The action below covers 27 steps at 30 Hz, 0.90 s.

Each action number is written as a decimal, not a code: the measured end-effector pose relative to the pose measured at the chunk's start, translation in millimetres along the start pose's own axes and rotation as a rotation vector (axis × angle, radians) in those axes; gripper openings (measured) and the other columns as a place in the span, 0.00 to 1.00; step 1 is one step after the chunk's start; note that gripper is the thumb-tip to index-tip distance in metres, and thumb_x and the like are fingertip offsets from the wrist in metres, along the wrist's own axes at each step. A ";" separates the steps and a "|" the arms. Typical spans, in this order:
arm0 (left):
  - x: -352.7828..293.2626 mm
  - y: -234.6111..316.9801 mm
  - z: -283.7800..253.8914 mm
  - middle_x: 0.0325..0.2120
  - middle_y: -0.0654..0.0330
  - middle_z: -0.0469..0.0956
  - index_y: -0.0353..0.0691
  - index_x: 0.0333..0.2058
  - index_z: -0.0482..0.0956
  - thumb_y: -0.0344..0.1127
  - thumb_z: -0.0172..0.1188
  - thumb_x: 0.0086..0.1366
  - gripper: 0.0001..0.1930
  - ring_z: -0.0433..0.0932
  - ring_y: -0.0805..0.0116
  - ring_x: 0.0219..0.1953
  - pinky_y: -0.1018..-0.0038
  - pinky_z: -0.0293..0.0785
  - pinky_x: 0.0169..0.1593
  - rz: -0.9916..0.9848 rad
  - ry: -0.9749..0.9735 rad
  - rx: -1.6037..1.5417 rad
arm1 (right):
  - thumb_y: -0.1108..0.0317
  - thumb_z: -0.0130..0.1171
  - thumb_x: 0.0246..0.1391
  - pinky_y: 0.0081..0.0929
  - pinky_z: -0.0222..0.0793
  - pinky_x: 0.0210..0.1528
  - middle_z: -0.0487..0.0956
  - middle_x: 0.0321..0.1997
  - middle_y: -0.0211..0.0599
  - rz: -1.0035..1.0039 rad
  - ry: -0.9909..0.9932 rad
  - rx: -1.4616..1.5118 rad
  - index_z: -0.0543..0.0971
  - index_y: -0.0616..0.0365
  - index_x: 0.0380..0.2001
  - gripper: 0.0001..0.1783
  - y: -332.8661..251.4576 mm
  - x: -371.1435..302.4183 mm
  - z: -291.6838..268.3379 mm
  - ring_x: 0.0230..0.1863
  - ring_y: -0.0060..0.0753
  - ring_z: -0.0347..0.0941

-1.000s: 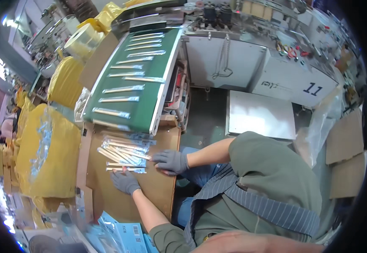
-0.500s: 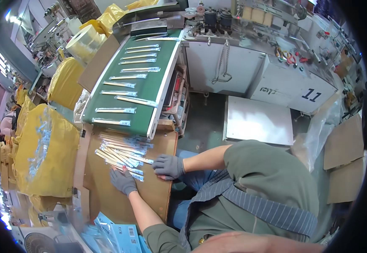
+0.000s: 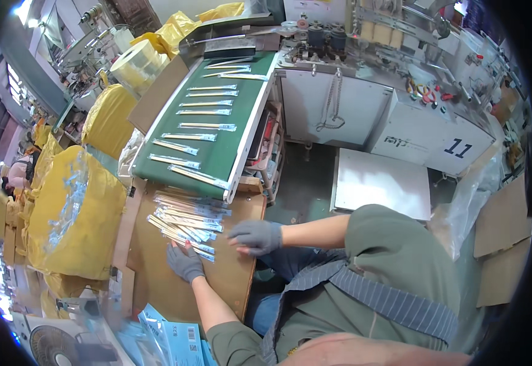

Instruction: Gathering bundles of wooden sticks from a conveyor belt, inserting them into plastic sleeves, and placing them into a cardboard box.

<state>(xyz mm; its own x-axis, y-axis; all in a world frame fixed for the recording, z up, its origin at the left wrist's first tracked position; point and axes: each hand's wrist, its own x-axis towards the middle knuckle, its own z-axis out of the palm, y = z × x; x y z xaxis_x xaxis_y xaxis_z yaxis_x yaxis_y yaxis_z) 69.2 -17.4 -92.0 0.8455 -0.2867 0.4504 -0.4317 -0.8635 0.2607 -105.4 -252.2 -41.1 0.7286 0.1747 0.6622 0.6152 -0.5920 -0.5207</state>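
Observation:
Wrapped chopsticks (image 3: pixel 183 222), pale wooden sticks in clear sleeves with blue ends, lie in a loose pile on the brown tabletop (image 3: pixel 156 280). My left hand (image 3: pixel 186 262), in a grey glove with some fingertips bare, rests at the near side of the pile. Its fingers are apart, their tips touching or close to the lowest sticks. To the right of the pile, over the table edge, my right hand (image 3: pixel 255 238) is also gloved in grey. Its fingers are loosely spread, slightly blurred, and nothing shows in them.
A green conveyor belt (image 3: pixel 208 143) bearing several wrapped chopsticks slopes down to the table. Blue printed packages (image 3: pixel 180 338) lie at the near left, by a fan (image 3: pixel 52 348). Yellow sacks (image 3: pixel 95 207) stand left. A white machine cabinet (image 3: pixel 333 113) is beyond.
My right hand has come away from the end of a chopstick and its fingers have loosened. Chopsticks on the belt have moved down toward the pile. The whole view has shifted slightly.

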 end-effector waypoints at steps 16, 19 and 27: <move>3.6 22.8 -14.0 0.55 0.45 0.68 0.33 0.51 0.71 0.53 0.51 0.63 0.29 0.64 0.50 0.58 0.61 0.56 0.61 0.007 -0.012 0.012 | 0.35 0.35 0.57 0.49 0.29 0.70 0.47 0.70 0.58 1.091 0.499 -0.745 0.51 0.65 0.65 0.47 191.0 81.4 -198.4 0.72 0.56 0.37; 0.5 9.8 -3.3 0.55 0.45 0.68 0.33 0.51 0.71 0.53 0.51 0.63 0.28 0.64 0.50 0.58 0.60 0.56 0.61 0.016 -0.005 0.010 | 0.32 0.32 0.55 0.50 0.25 0.70 0.45 0.71 0.55 1.234 0.369 -0.755 0.50 0.63 0.66 0.49 216.2 101.8 -190.4 0.73 0.55 0.33; -1.3 19.1 -5.5 0.55 0.45 0.68 0.34 0.52 0.71 0.52 0.51 0.63 0.27 0.64 0.49 0.58 0.60 0.57 0.61 -0.015 -0.023 -0.002 | 0.30 0.33 0.54 0.49 0.22 0.69 0.41 0.72 0.54 1.101 0.087 -0.771 0.47 0.56 0.68 0.49 217.8 133.6 -177.9 0.73 0.53 0.31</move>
<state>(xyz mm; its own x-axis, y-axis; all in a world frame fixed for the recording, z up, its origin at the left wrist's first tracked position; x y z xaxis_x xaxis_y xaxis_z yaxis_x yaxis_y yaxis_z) 58.2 -31.2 -83.0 0.8589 -0.2831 0.4268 -0.4196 -0.8669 0.2692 72.4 -497.7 29.9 0.6918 -0.7071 0.1461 -0.6185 -0.6848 -0.3855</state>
